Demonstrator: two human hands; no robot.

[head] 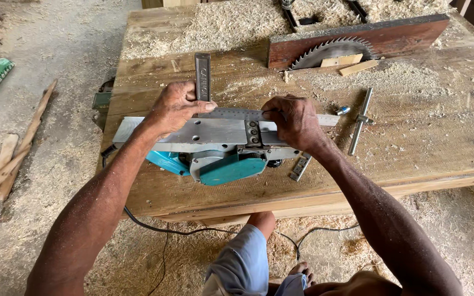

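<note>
Left hand [178, 108] clamps the upturned planer [209, 145] flat on the bench [412, 153], fingers around a steel bar [202, 77]; right hand [294, 121] pinches a thin blade [237, 114] along its sole.

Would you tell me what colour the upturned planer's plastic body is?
Teal, below its grey metal base; the head view shows the planer's plastic body best.
</note>
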